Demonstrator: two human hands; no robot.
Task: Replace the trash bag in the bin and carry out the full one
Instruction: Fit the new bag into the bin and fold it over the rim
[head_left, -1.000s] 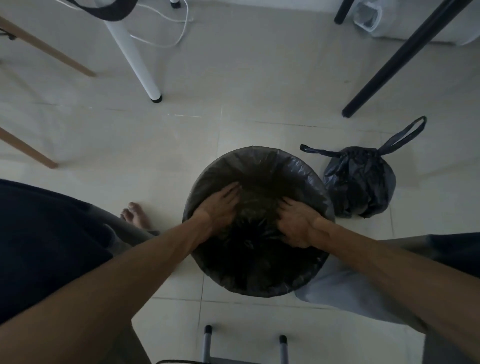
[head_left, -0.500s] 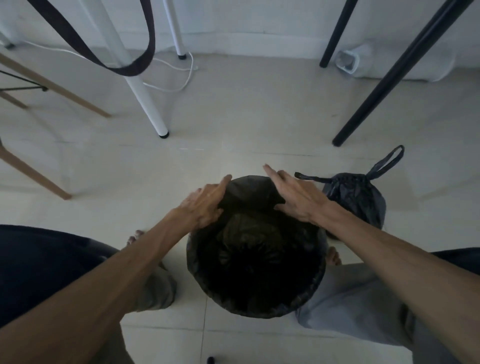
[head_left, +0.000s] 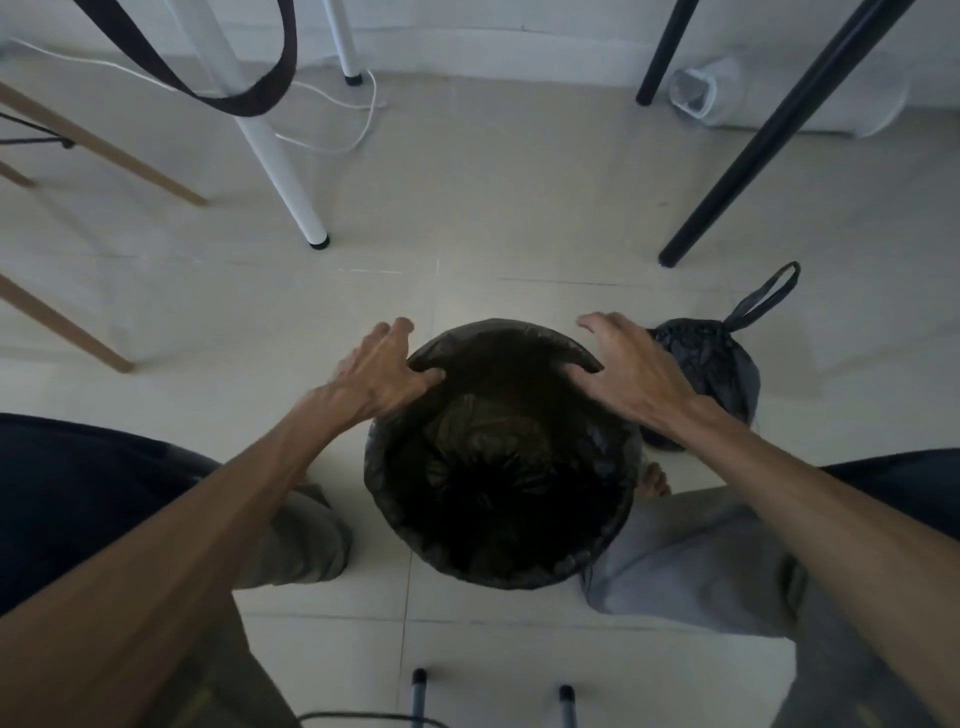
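Nearest the camera, two forearms reaching out over bent knees, either side of the bin (head_left: 498, 566). Bin standing on the floor (head_left: 467, 197) between the legs, lined with a fresh black bag (head_left: 498, 467) sunk into its well and folded over the rim all round, a little wrinkled along the near edge. At the bin's far rim, left hand (head_left: 376, 376) resting on the left part, thumb hooked inside the lip and fingers spread down the outside; right hand (head_left: 631, 371) likewise on the right part, thumb tucked inside, fingers loose and splayed. Neither hand clenched; both pressing or smoothing the liner's fold rather than gripping it firmly, as far as can be told. Just beyond the bin on the right, partly hidden behind the right wrist, the full bag (head_left: 711, 364) sitting on the floor, drawn shut, one strap loop sticking up and away. Farther from the bin, a white leg (head_left: 270, 150), a black leg (head_left: 769, 135), wooden legs on the left, a white cable by the wall. Judged from this: old bag out and tied, new liner in and nearly seated; left to do, finishing the rim, then picking up the full bag and carrying it out.
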